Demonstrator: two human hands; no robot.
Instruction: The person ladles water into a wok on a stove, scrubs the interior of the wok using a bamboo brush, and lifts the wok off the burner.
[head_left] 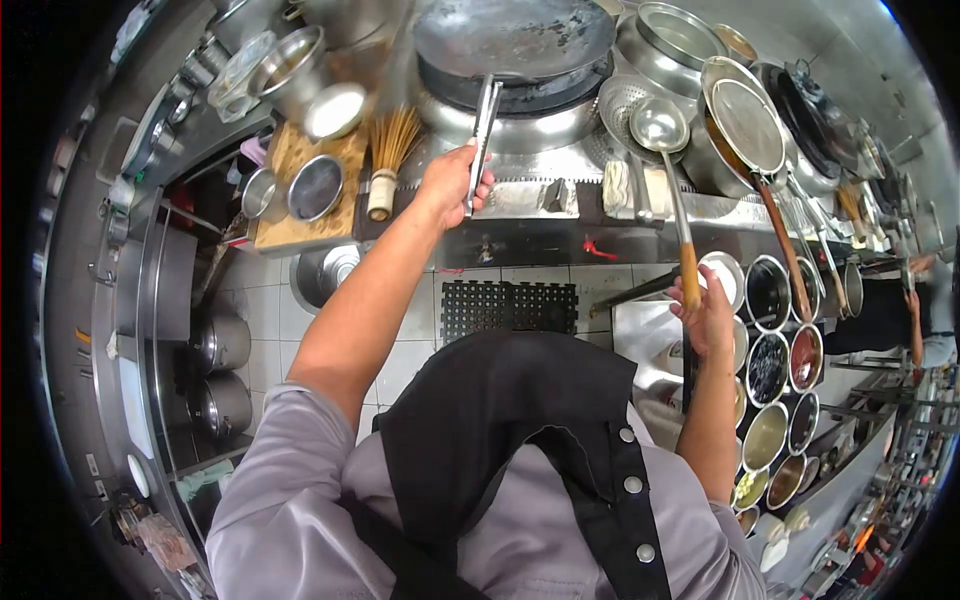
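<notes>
My left hand point(455, 185) is closed around a long metal handle point(484, 125) that runs up to the near rim of a dark wok point(515, 40). The wok sits over the round stove ring point(515, 132), its inside dark and worn. In my right hand point(712, 315) is the wooden end of a ladle point(683, 225). Its round metal bowl lies up and to the left, over a perforated strainer point(617, 105) just right of the wok. Part of my right fingers is hidden behind the ladle's handle.
Left of the stove, a bamboo brush point(383, 190) lies beside a wooden board point(280, 232) bearing metal bowls. A mesh strainer point(748, 125) rests over a pot at right. Several seasoning containers point(767, 368) line the right side. A black mat point(505, 308) covers some floor. Another person point(915, 315) stands far right.
</notes>
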